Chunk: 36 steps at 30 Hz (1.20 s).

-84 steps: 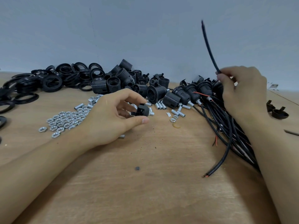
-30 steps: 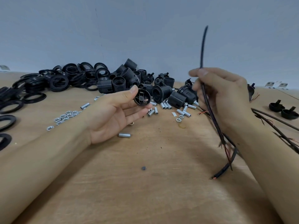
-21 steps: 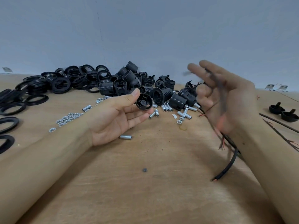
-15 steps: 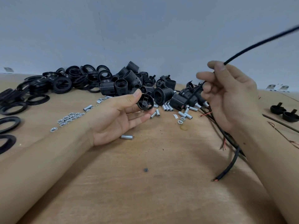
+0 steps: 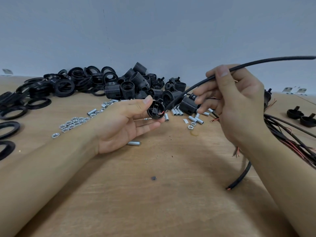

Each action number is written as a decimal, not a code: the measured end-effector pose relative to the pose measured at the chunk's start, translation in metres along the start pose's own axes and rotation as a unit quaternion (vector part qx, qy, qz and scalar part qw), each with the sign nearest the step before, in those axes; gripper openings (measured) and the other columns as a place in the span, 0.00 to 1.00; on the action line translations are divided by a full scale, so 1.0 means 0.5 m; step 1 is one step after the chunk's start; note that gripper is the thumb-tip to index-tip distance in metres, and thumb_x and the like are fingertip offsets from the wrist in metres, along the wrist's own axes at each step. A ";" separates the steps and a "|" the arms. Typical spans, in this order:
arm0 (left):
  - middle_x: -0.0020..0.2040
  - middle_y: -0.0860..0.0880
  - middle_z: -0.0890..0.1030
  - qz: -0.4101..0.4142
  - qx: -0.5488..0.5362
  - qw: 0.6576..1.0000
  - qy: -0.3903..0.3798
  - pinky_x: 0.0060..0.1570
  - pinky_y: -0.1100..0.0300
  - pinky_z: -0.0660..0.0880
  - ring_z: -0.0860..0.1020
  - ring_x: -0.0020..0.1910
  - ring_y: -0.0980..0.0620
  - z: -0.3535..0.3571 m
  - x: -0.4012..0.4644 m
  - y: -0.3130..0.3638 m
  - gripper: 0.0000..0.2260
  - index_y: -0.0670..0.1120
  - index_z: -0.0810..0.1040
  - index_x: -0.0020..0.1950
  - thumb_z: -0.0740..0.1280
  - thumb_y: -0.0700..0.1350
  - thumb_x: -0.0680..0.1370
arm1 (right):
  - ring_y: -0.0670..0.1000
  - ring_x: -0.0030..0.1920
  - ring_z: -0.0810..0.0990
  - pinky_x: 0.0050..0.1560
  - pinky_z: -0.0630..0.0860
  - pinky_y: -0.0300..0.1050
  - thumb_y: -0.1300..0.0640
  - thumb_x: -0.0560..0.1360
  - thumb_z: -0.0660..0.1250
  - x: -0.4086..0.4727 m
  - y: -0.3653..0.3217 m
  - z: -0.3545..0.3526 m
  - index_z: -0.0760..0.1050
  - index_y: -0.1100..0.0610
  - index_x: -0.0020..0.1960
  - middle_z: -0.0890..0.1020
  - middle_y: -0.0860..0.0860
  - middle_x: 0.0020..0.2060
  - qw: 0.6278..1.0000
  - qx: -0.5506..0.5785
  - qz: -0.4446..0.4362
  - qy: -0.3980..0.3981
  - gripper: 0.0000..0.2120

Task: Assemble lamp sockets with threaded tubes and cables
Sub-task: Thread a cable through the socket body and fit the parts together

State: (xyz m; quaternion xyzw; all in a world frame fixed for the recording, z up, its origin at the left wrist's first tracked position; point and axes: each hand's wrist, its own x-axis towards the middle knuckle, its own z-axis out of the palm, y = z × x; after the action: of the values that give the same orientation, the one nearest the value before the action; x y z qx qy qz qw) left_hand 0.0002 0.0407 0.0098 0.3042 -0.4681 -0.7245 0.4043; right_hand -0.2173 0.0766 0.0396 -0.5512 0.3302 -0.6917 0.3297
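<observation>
My left hand (image 5: 123, 124) lies palm up and pinches a black socket cap (image 5: 155, 110) between thumb and fingers, its hollow side turned toward me. My right hand (image 5: 234, 103) pinches a black cable (image 5: 256, 63) between thumb and forefinger. The cable runs from the right edge of view down to the left, and its stripped red tip sits at the cap's rim. A pile of black threaded socket bodies (image 5: 136, 88) and several short silver threaded tubes (image 5: 177, 112) lie just behind the hands.
Black rings (image 5: 56, 86) are heaped at the back left. Silver nuts (image 5: 73, 123) lie by my left wrist, and one loose tube (image 5: 134, 143) below the left palm. A bundle of cables (image 5: 290, 139) lies right, two black caps (image 5: 301, 117) beyond it.
My right hand lifted one cable from the bundle, swung it round, and brought its stripped end down to the cap. My left hand raised the cap and turned it toward the cable.
</observation>
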 end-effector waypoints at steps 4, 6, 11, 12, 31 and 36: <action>0.53 0.40 0.85 -0.003 0.002 1.000 0.000 0.50 0.59 0.80 0.84 0.56 0.43 0.000 0.000 -0.001 0.11 0.43 0.87 0.48 0.69 0.48 0.75 | 0.55 0.31 0.80 0.28 0.76 0.43 0.58 0.83 0.59 -0.004 0.003 0.007 0.74 0.60 0.47 0.83 0.59 0.34 1.000 0.006 0.000 -0.019 0.09; 0.53 0.40 0.85 -0.006 -0.002 1.000 0.001 0.49 0.59 0.80 0.83 0.56 0.43 0.000 0.001 -0.002 0.10 0.43 0.86 0.48 0.69 0.48 0.75 | 0.55 0.31 0.81 0.28 0.76 0.42 0.58 0.83 0.58 -0.007 0.005 0.009 0.74 0.60 0.47 0.83 0.58 0.34 1.000 0.008 0.008 -0.029 0.10; 0.53 0.40 0.85 -0.008 -0.015 1.000 0.010 0.48 0.59 0.81 0.84 0.55 0.44 -0.003 0.001 0.002 0.11 0.43 0.87 0.48 0.70 0.48 0.74 | 0.56 0.31 0.81 0.29 0.77 0.43 0.58 0.82 0.57 -0.008 0.005 0.009 0.74 0.60 0.47 0.83 0.58 0.34 0.999 0.020 0.005 -0.044 0.10; 0.53 0.40 0.85 -0.009 -0.015 1.000 0.010 0.48 0.60 0.81 0.84 0.55 0.44 -0.003 0.001 0.001 0.11 0.43 0.87 0.48 0.70 0.48 0.74 | 0.56 0.31 0.81 0.29 0.77 0.43 0.58 0.82 0.57 -0.007 0.004 0.008 0.74 0.60 0.47 0.83 0.58 0.34 0.999 0.026 0.003 -0.043 0.10; 0.51 0.40 0.85 -0.005 -0.056 0.998 0.015 0.47 0.59 0.81 0.85 0.52 0.46 -0.006 0.003 0.006 0.11 0.43 0.87 0.47 0.70 0.48 0.74 | 0.54 0.28 0.78 0.29 0.77 0.45 0.64 0.84 0.55 -0.007 0.006 0.006 0.73 0.61 0.46 0.82 0.56 0.31 0.998 -0.057 0.008 -0.013 0.11; 0.51 0.41 0.85 -0.010 -0.072 0.997 0.021 0.46 0.59 0.81 0.85 0.52 0.46 -0.006 0.003 0.006 0.10 0.42 0.87 0.45 0.70 0.48 0.74 | 0.54 0.28 0.78 0.28 0.77 0.44 0.65 0.83 0.55 -0.008 0.006 0.004 0.72 0.60 0.46 0.82 0.55 0.30 0.997 -0.075 0.000 -0.029 0.11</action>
State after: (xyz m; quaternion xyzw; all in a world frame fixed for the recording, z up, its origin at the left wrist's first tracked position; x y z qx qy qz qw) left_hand 0.0029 0.0371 0.0112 0.2944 -0.4027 -0.7539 0.4275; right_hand -0.2143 0.0781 0.0356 -0.5939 0.3714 -0.6488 0.2973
